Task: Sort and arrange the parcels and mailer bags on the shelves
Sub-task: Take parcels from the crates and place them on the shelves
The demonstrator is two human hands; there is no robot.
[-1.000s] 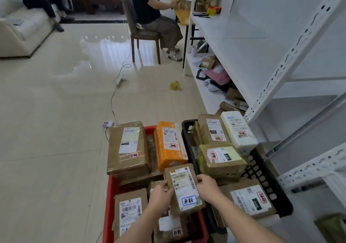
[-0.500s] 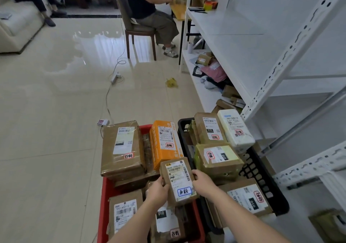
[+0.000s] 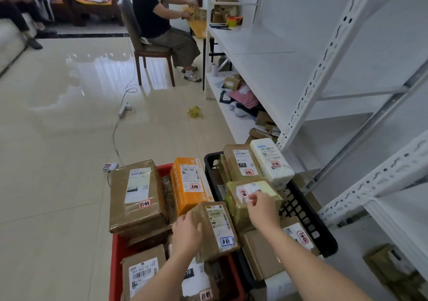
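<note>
My left hand (image 3: 187, 233) grips a small brown parcel (image 3: 216, 230) with a white label and a blue stamp, held over the red crate (image 3: 116, 263). My right hand (image 3: 262, 208) has left that parcel and rests with curled fingers on the yellow-green taped parcel (image 3: 234, 205) in the black crate (image 3: 308, 219). Whether it grips that parcel is unclear. Around them lie a large brown box (image 3: 136, 196), an orange box (image 3: 188, 185), a brown parcel marked 010 (image 3: 242, 163) and a white parcel (image 3: 271, 159). White metal shelves (image 3: 266, 69) stand to the right.
A person sits on a chair (image 3: 136, 41) at a desk ahead. A power strip and cable (image 3: 124, 109) run across the tiled floor, with a yellow scrap (image 3: 195, 112) near the shelf. Parcels and a pink mailer bag (image 3: 245, 95) lie on the lowest shelf board.
My right hand let go of the small brown parcel and moved up and right onto the yellow-green parcel. The left hand keeps the small parcel. The camera view tilted up slightly.
</note>
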